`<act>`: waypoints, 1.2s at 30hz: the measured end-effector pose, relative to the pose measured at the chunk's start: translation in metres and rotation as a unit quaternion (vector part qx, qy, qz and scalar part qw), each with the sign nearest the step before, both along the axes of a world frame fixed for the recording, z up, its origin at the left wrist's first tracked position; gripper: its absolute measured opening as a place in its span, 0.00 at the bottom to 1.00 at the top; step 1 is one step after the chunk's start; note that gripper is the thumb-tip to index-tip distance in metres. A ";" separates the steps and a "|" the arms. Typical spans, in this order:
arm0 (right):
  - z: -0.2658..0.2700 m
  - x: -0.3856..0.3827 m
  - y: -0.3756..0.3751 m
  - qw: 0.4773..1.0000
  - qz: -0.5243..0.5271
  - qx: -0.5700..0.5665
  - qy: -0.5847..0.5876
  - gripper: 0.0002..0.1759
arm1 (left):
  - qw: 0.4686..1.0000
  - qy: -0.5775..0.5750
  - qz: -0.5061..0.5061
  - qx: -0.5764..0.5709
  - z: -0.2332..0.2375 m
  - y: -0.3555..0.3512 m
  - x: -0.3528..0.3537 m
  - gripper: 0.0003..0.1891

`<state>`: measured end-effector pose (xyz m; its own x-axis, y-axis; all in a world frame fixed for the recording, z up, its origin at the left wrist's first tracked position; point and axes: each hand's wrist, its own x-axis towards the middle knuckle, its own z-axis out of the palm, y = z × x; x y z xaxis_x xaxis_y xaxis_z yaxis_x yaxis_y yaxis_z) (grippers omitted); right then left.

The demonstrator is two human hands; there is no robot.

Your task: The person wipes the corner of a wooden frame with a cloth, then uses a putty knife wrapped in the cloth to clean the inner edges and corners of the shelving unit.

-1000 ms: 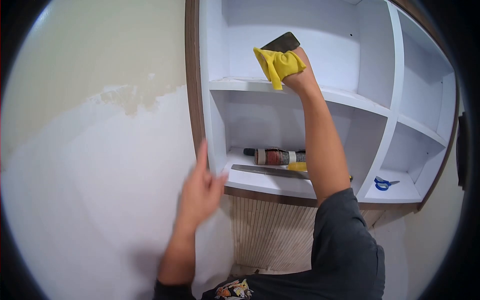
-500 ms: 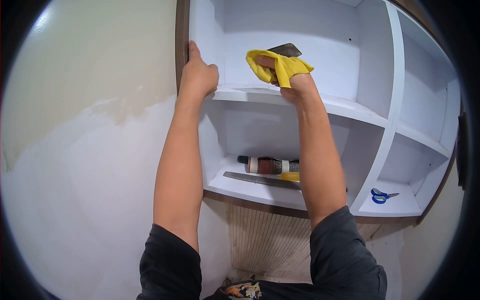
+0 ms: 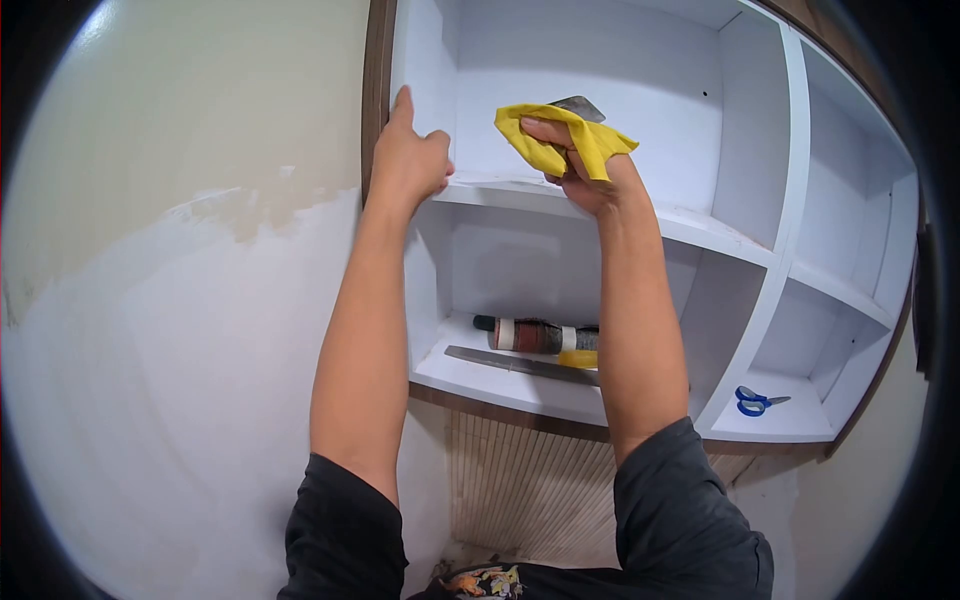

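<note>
My left hand (image 3: 410, 165) is at the left side of the white cabinet (image 3: 600, 212), by its brown edge strip (image 3: 377, 100). Its index finger is stretched upward against the side panel, the thumb is held apart, and the other fingers curl with no object visible in them. In front of the upper compartment, my right hand (image 3: 590, 178) is closed around a yellow cloth (image 3: 560, 130). A dark, flat metal blade (image 3: 580, 106), like that of a putty knife, sticks up behind the cloth. Its handle is hidden by the cloth and fingers.
On the lower shelf lie a dark red and grey roll (image 3: 535, 335), a long flat metal strip (image 3: 510, 362) and a yellow object (image 3: 578, 358) partly behind my right forearm. Blue-handled scissors (image 3: 758, 401) rest in the lower right compartment. A patchy painted wall (image 3: 180, 300) stands left.
The view has shifted slightly. My left index finger is still at the cabinet's left side, and my right hand still holds the cloth and blade, with the cloth's folds slightly changed.
</note>
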<state>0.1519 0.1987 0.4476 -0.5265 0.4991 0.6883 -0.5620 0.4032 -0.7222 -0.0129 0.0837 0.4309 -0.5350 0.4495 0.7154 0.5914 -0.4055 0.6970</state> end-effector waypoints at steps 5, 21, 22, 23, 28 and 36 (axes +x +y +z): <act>-0.003 -0.002 0.002 1.000 0.006 0.008 0.022 0.17 | 0.978 -0.028 -0.190 0.080 -0.018 -0.004 0.028 0.24; -0.004 -0.003 0.005 0.998 -0.002 0.063 -0.012 0.15 | 0.942 -0.136 -0.243 0.186 -0.022 0.004 0.035 0.08; -0.006 -0.005 0.024 0.998 0.016 0.068 -0.004 0.13 | 0.939 -0.145 -0.246 0.191 -0.021 0.004 0.037 0.08; -0.006 -0.006 0.024 0.997 0.034 0.073 0.004 0.11 | 0.936 -0.155 -0.249 0.195 -0.021 0.005 0.037 0.08; -0.006 -0.005 0.027 0.997 0.044 0.051 0.024 0.14 | 0.935 -0.163 -0.254 0.186 -0.024 0.009 0.040 0.09; -0.003 -0.003 -0.006 0.998 0.027 0.005 0.055 0.14 | 0.934 -0.165 -0.253 0.192 -0.025 0.015 0.047 0.08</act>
